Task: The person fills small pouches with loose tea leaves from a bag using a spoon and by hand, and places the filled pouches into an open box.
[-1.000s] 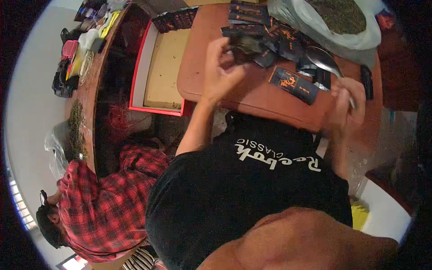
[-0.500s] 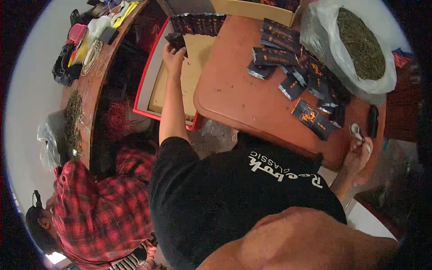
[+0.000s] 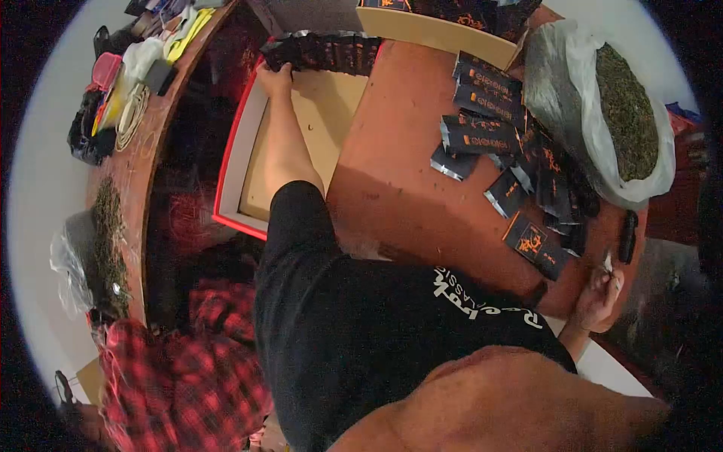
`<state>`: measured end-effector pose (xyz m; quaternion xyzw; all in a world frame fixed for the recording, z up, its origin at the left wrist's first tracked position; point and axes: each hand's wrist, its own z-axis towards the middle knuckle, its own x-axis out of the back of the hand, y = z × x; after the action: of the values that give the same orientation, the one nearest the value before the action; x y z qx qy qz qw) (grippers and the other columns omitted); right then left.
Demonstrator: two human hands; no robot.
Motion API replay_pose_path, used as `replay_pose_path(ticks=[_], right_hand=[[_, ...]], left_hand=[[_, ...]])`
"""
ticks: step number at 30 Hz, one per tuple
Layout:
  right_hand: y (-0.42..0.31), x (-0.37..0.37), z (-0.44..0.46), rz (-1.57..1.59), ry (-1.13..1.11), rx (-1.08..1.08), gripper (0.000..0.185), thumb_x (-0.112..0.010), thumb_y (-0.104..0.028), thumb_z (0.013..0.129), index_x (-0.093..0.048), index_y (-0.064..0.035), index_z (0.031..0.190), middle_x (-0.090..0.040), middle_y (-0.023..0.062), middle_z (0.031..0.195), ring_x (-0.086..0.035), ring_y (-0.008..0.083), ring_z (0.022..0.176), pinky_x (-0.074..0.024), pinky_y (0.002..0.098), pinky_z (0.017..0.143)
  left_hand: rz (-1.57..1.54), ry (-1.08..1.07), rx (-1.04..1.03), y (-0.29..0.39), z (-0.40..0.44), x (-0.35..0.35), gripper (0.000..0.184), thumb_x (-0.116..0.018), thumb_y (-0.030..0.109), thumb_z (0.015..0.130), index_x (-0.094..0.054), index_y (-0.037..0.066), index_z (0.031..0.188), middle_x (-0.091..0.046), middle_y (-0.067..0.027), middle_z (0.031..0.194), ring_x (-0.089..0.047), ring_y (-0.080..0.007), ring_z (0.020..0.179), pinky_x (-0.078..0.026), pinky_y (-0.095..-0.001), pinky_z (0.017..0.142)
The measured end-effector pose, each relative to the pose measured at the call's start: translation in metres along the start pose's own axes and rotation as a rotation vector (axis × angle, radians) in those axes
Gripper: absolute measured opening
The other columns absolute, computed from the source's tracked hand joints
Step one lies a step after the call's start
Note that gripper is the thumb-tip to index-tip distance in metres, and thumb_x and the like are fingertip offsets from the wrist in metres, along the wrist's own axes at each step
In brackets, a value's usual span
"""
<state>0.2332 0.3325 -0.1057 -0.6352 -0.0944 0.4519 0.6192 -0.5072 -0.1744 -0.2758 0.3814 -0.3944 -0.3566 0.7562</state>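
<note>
My left hand [image 3: 276,79] reaches into the far left corner of a red-edged box [image 3: 242,162]. Its fingers close on a black packet [image 3: 277,54] at the left end of an upright row of similar packets [image 3: 331,53]. Near the table's right edge, my right hand [image 3: 601,295] is closed round a spoon [image 3: 608,262], mostly hidden by the fingers. A single black packet with orange print [image 3: 536,247] lies flat to the left of that hand, beside a loose pile of packets [image 3: 486,105].
An open bag of dried leaves [image 3: 626,113] stands at the back right, next to a carton of packets [image 3: 444,34]. A black object [image 3: 627,236] lies at the table's right edge. A person in a red checked shirt [image 3: 177,384] is at the lower left, beside a cluttered wooden table [image 3: 143,166].
My left hand has carried a packet from the pile to the box's far corner, beside the row. My right hand has moved down and right with the spoon.
</note>
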Motion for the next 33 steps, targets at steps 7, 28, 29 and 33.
replay_pose_path(ticks=[7,28,29,33], right_hand=[[-0.001,0.003,-0.004,-0.044,0.076,-0.017,0.022,-0.048,-0.016,0.101,-0.053,-0.0001,0.115,-0.059,0.0066,0.088,-0.050,0.0128,0.077,-0.0423,0.0266,0.073],[0.019,0.036,-0.001,-0.200,0.089,0.161,0.028,-0.049,-0.013,0.101,-0.056,0.0036,0.122,-0.061,0.0089,0.105,-0.055,0.0123,0.083,-0.0466,0.0239,0.075],[0.020,0.033,0.001,-0.193,0.049,0.162,0.029,-0.050,-0.014,0.101,-0.056,0.0040,0.123,-0.061,0.0093,0.106,-0.056,0.0126,0.083,-0.0472,0.0237,0.076],[0.025,0.001,0.018,-0.314,0.285,0.062,0.028,-0.050,-0.015,0.101,-0.057,0.0040,0.120,-0.060,0.0080,0.099,-0.055,0.0134,0.082,-0.0476,0.0270,0.076]], left_hand=[[0.404,0.079,0.189,0.051,0.000,-0.001,0.077,-0.089,0.021,0.064,-0.051,0.002,0.127,-0.057,-0.0238,0.125,-0.057,-0.0376,0.115,-0.048,-0.0440,0.098],[-0.462,-0.087,0.342,-0.014,-0.035,-0.021,0.056,-0.068,-0.003,0.083,-0.042,0.007,0.132,-0.058,-0.0133,0.116,-0.063,-0.0326,0.096,-0.056,-0.0484,0.079],[-0.599,-0.131,0.472,0.017,-0.047,-0.009,0.052,-0.067,-0.003,0.084,-0.044,0.007,0.130,-0.058,-0.0129,0.115,-0.063,-0.0306,0.095,-0.057,-0.0467,0.079],[-0.753,-0.322,0.334,0.122,-0.089,0.033,0.036,-0.067,0.000,0.087,-0.050,0.003,0.119,-0.060,-0.0108,0.099,-0.063,-0.0237,0.084,-0.059,-0.0404,0.072]])
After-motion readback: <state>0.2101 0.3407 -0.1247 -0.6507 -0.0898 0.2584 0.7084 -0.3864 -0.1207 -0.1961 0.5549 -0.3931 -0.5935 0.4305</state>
